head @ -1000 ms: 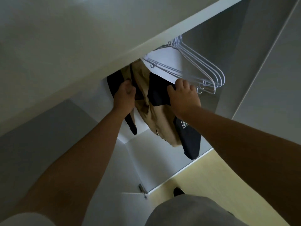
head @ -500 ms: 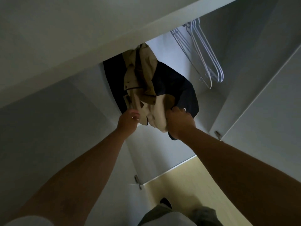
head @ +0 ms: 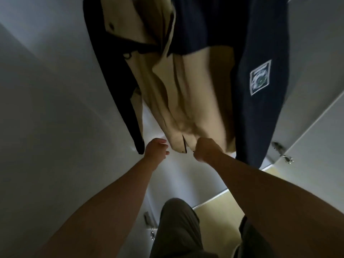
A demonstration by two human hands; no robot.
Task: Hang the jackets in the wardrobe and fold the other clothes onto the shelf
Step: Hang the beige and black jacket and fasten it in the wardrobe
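Our right hand (head: 204, 150) grips the beige-and-navy fabric jacket (head: 186, 94), left hand (head: 156, 150) slack, empty; hard tugging could unseat it.

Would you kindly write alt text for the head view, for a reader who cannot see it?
The right hand grips the beige hem of a beige and navy jacket hanging in a wardrobe. The left hand is beside the hem, fingers loosely curled.
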